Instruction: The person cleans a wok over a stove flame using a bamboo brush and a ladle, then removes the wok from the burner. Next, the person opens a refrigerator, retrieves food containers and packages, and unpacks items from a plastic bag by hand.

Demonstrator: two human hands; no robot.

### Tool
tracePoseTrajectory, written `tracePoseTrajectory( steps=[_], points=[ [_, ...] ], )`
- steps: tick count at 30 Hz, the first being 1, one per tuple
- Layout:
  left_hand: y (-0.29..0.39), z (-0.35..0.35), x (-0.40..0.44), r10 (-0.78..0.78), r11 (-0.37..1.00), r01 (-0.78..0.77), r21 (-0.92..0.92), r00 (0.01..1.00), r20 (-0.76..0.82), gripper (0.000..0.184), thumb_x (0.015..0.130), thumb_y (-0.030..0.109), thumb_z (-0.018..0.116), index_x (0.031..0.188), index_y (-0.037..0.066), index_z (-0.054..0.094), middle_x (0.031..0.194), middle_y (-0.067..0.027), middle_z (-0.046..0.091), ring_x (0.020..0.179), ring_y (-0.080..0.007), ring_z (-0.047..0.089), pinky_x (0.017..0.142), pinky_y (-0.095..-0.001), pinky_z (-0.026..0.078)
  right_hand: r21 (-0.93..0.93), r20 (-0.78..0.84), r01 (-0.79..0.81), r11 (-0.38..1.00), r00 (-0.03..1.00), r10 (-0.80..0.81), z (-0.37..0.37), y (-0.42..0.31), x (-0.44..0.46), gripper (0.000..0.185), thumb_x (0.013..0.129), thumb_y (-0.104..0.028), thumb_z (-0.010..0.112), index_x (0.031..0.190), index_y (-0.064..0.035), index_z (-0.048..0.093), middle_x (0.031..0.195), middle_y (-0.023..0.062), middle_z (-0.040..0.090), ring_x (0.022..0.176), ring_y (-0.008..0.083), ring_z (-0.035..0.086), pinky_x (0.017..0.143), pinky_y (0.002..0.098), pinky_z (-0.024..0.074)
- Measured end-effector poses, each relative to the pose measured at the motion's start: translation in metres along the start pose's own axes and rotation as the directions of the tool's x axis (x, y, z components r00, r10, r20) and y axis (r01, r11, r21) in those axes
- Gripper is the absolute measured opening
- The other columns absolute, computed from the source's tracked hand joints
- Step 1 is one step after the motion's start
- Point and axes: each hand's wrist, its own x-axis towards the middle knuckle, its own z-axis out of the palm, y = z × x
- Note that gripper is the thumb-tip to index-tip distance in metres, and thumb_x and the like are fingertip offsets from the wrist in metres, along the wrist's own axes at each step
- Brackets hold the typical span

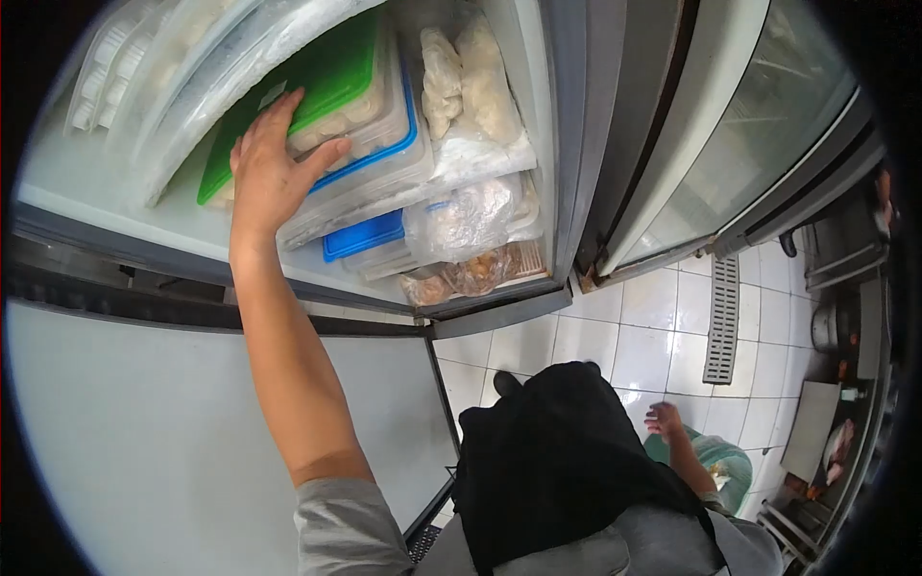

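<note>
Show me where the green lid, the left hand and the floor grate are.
Green lid point(336, 79): head view, on its flat top.
Left hand point(269, 177): head view, on the back of the hand.
Floor grate point(722, 322): head view, middle of its slotted strip.

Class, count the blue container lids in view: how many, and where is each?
2. One blue lid is beneath the green-lidded container by the left hand; the second blue lid is lower, partly covered by a clear plastic bag. More may be hidden.
</note>
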Motion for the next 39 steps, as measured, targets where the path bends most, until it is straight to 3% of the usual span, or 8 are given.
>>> tracePoseTrajectory(
  steps=[5,6,8,13,17,22,32,39],
  points=[
    [0.033,0.007,-0.021,-0.032,0.998,0.008,-0.062,0.922,-0.386,0.059,0.081,0.032,0.076,0.129,0.004,0.056,0.124,-0.0168,0.059,0.121,-0.0354,0.051,0.106,-0.0443,0.034,0.118,0.212,-0.169,0.979,0.967,0.142,-0.028,0.118,0.015,0.028,0.095,-0.026,0.049,0.115,-0.0084,0.058,0.095,0.0123,0.067,0.072,0.0263,0.068,0.058,0.0380,0.0518],
    [0.053,0.006,-0.037,-0.160,0.974,0.074,-0.212,0.892,-0.424,0.056,0.082,0.030,0.076,0.128,0.003,0.056,0.121,-0.0175,0.059,0.119,-0.0338,0.052,0.105,-0.0430,0.035,0.415,0.829,-0.552,0.723,0.558,-0.050,-0.062,0.174,0.076,0.028,0.095,-0.026,0.047,0.114,-0.0096,0.059,0.093,0.0119,0.068,0.072,0.0262,0.068,0.058,0.0376,0.0523],
    [0.093,0.017,-0.082,-0.389,0.875,0.244,-0.419,0.868,-0.307,0.053,0.085,0.028,0.075,0.126,0.000,0.055,0.119,-0.0184,0.058,0.115,-0.0310,0.053,0.102,-0.0415,0.038,0.005,0.101,-0.255,0.967,0.962,0.253,-0.019,0.147,0.033,0.027,0.094,-0.024,0.047,0.113,-0.0087,0.059,0.091,0.0119,0.068,0.072,0.0266,0.068,0.058,0.0383,0.0532],
    [0.127,0.164,-0.162,-0.731,0.358,0.634,-0.685,0.647,0.217,0.065,0.085,0.035,0.074,0.132,-0.003,0.047,0.132,-0.0188,0.048,0.119,-0.0333,0.048,0.100,-0.0423,0.040,0.173,0.054,-0.115,0.978,0.993,0.107,0.016,0.110,0.003,0.026,0.094,-0.025,0.052,0.113,-0.0070,0.059,0.091,0.0108,0.068,0.070,0.0235,0.068,0.057,0.0351,0.0541],
    [0.139,0.158,-0.136,-0.548,-0.266,0.643,-0.718,0.512,0.661,0.060,0.089,0.040,0.070,0.127,-0.002,0.050,0.120,-0.0137,0.055,0.102,-0.0226,0.055,0.087,-0.0365,0.048,0.127,-0.047,0.092,0.988,0.995,-0.087,0.064,0.054,-0.064,0.029,0.094,-0.027,0.055,0.113,-0.0047,0.058,0.092,0.0106,0.068,0.071,0.0200,0.069,0.058,0.0312,0.0543],
    [0.133,0.189,-0.148,-0.415,-0.447,0.586,-0.675,0.533,0.737,0.048,0.089,0.043,0.069,0.116,0.005,0.057,0.092,-0.0017,0.060,0.078,-0.0125,0.057,0.071,-0.0304,0.049,0.133,-0.064,0.029,0.991,0.998,-0.020,0.101,0.090,-0.111,0.026,0.095,-0.026,0.057,0.111,-0.0044,0.059,0.091,0.0093,0.067,0.070,0.0190,0.067,0.059,0.0316,0.0530],
    [0.119,0.170,-0.180,-0.491,-0.299,0.558,-0.774,0.606,0.626,0.041,0.093,0.037,0.065,0.115,0.003,0.058,0.105,-0.0081,0.059,0.100,-0.0188,0.058,0.085,-0.0340,0.048,0.148,-0.035,-0.211,0.966,0.975,0.218,0.052,0.231,-0.089,0.021,0.096,-0.021,0.056,0.106,-0.0027,0.060,0.086,0.0103,0.067,0.063,0.0182,0.065,0.053,0.0317,0.0521],
    [0.147,0.169,-0.315,-0.391,0.342,0.732,-0.589,0.681,0.619,0.020,0.099,0.022,0.055,0.104,0.003,0.059,0.093,-0.0022,0.058,0.088,-0.0102,0.055,0.081,-0.0243,0.045,-0.049,-0.040,-0.117,0.992,0.993,0.115,0.121,0.289,-0.068,0.045,0.089,-0.031,0.065,0.118,0.0014,0.057,0.095,0.0156,0.067,0.082,0.0251,0.066,0.071,0.0362,0.0528]
  ],
)
